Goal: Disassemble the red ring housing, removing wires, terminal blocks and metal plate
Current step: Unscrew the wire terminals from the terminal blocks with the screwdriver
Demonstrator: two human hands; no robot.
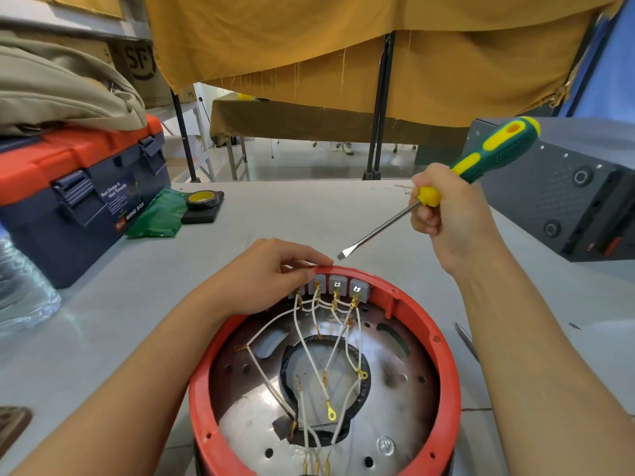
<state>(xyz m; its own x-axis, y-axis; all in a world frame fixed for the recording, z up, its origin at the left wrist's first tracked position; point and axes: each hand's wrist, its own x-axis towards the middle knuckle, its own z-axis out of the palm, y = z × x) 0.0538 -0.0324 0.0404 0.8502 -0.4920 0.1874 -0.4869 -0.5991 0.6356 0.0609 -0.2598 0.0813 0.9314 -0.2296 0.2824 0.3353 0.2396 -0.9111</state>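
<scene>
- Two bare hands work over a red ring housing [443, 365] that stands on a pale grey table [144, 304], close to the person.
- The left hand [271, 273] rests on the far rim of the housing, fingers curled over the edge and down onto the leftmost of the grey terminal blocks [338, 285]; whether the fingertips pinch anything there cannot be told.
- The right hand [450, 218] grips a screwdriver [494, 152] with a green and yellow handle, fingers wrapped round the lower end of the handle.
- From that grip the steel shaft slants down and to the left, and its flat tip hangs in the air just beyond the rim, near the left fingertips and not touching the housing.
- Four terminal blocks sit in a row on the inner wall of the rim, just right of and partly under the left hand.
- White wires [309, 341] with brass lugs run from those blocks down across the metal plate [405, 389] that floors the housing; several loose ends lie over the plate's dark-edged central hole.
- Left of the left hand, further off, stand a blue and orange toolbox [79, 201], a green bag [161, 214] and a roll of tape [202, 199].
- Right of the screwdriver grip sits a dark metal box [567, 190].
</scene>
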